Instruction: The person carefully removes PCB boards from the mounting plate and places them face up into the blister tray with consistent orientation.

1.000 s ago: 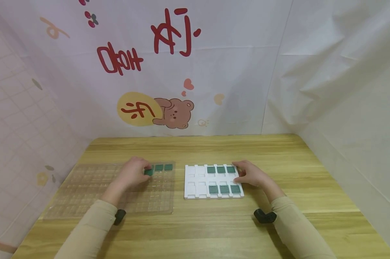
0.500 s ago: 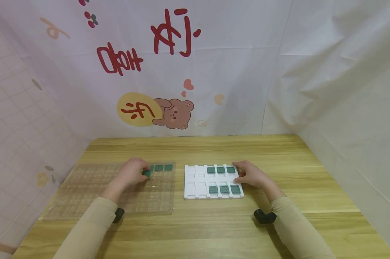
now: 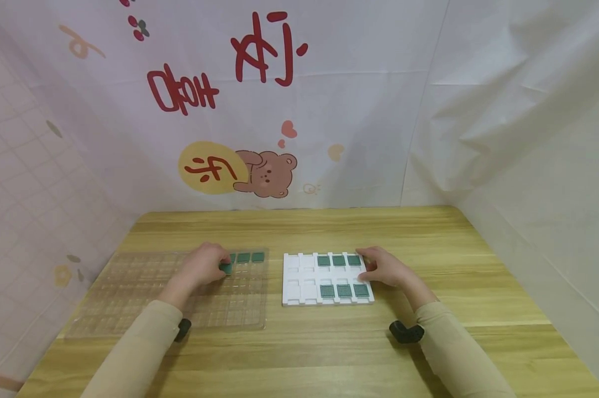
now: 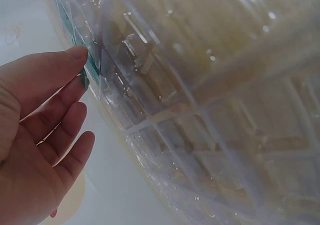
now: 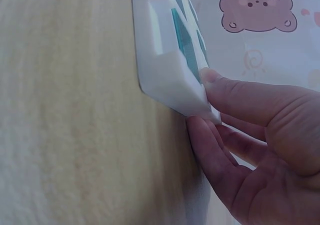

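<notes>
Three chips (image 3: pixel 243 257), one seemingly masked, neighbour the left grip (image 3: pixel 203 265) pinching another chip (image 3: pixel 226 268); right grip (image 3: pixel 386 267) clasps white tray (image 3: pixel 299 278).

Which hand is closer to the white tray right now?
Right. The right hand grips the right edge of the white tray; the left hand is apart from it, off to its left over the clear tray, pinching a green chip.
</notes>
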A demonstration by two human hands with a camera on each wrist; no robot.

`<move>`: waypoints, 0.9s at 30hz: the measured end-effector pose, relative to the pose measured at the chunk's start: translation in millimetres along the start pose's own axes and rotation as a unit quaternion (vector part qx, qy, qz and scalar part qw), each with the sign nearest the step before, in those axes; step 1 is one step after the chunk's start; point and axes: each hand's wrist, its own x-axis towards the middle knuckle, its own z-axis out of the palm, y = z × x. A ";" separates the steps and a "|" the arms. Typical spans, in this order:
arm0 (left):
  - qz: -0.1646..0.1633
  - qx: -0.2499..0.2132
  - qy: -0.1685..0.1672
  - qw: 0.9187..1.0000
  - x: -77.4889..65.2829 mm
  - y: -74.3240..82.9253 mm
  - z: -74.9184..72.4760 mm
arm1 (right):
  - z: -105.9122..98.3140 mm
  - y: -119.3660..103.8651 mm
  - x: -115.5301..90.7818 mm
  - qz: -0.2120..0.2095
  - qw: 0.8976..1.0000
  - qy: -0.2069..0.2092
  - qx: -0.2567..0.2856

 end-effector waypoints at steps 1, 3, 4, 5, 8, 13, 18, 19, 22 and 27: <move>0.001 0.000 0.000 1.000 -0.1 0.4 -0.2 | 0.0 0.0 0.2 0.000 1.000 0.000 0.000; 0.002 0.000 -0.002 1.000 0.0 0.9 -0.4 | -0.1 -0.1 0.5 -0.001 1.000 0.000 -0.001; 0.002 0.000 -0.002 1.000 0.1 1.1 -0.2 | -0.1 -0.2 0.6 -0.001 1.000 0.000 -0.002; 0.002 0.001 -0.003 1.000 0.2 1.2 -0.1 | -0.1 -0.4 0.6 -0.001 1.000 0.000 -0.002; 0.001 0.004 -0.005 1.000 0.3 1.7 -0.4 | -0.3 -0.6 0.5 -0.002 1.000 0.000 -0.003; -0.002 0.005 -0.007 1.000 0.3 2.5 -1.3 | -0.4 -0.4 0.4 0.000 1.000 0.000 -0.002; -0.008 0.002 -0.009 1.000 1.2 3.6 -0.8 | -0.1 0.8 0.8 0.000 1.000 0.002 -0.005; -0.010 0.001 -0.010 1.000 1.2 4.1 -1.0 | 0.0 1.1 0.9 -0.001 1.000 0.003 -0.006; -0.010 0.000 -0.012 1.000 0.9 4.2 -1.3 | 0.1 1.8 1.5 0.000 1.000 0.003 -0.009; -0.010 -0.004 -0.011 1.000 0.4 2.9 -0.8 | 0.5 2.1 1.9 0.004 1.000 0.001 -0.006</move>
